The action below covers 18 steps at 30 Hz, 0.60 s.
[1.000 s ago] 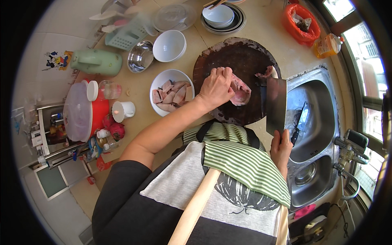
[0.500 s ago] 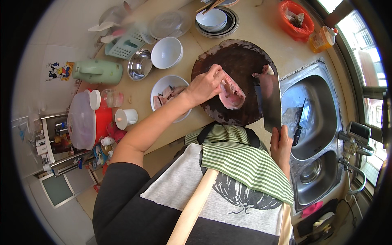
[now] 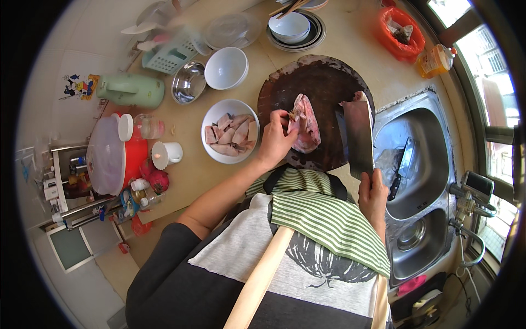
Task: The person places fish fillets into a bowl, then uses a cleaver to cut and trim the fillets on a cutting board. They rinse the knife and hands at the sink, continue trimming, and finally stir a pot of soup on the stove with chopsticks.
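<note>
and here i am, left hand [image 3: 278, 141] at the near left edge of the pink fish piece [image 3: 308, 129], thumb against it, fingers bent; whether they're pinching tight or only touching, i cannot tell. the fish piece lies just right of that hand, on the dark round chopping board [image 3: 329, 77], its long side running away from me.

over to my right hand [image 3: 374, 192]: fingers wrapped round the grip of a broad cleaver [image 3: 359, 137], blade pointing away from me above the right part of the board. does the blade touch the wood? can't tell. just past its far end sits a smaller fish chunk [image 3: 359, 97].

left of my left hand, on the table [image 3: 189, 118], a white bowl [image 3: 211, 118] holds pale fish slices [image 3: 233, 133]. beyond that, another white bowl [image 3: 226, 68] with a steel bowl [image 3: 189, 82] right beside it, and farther left a green jug [image 3: 134, 90].

right of my right hand, there's the steel sink [image 3: 438, 156], a black-handled knife [image 3: 406, 156] lying in it. far ahead of that hand, a red bag [image 3: 417, 50] stands near an orange bottle [image 3: 435, 61].
</note>
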{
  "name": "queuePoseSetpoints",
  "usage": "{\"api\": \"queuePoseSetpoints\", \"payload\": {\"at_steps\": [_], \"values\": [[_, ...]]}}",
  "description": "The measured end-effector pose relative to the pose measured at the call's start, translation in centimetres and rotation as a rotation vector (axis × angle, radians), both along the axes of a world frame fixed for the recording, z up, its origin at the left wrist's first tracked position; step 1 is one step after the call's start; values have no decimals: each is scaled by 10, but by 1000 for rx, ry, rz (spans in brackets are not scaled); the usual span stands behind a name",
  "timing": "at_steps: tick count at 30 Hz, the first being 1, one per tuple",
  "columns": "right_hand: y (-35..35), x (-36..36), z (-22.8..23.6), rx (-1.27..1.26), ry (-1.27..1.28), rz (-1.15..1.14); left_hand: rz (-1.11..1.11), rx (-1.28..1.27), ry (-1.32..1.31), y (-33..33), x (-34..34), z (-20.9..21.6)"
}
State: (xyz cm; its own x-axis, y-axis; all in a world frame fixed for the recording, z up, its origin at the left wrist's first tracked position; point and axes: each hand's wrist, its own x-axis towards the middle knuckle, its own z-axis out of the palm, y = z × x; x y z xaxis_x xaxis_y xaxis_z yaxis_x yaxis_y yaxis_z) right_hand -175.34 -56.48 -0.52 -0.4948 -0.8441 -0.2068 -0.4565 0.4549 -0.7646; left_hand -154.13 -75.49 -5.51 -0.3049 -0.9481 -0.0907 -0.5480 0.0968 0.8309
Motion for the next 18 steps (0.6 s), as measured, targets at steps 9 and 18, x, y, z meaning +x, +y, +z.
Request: {"api": "queuePoseSetpoints", "payload": {"at_steps": [9,18], "values": [[-39,11,17,37,38,94,103,106,239,20,-29,-14],[-98,34,6,-189,150,222,2,-197,-48,15,-43,11]]}}
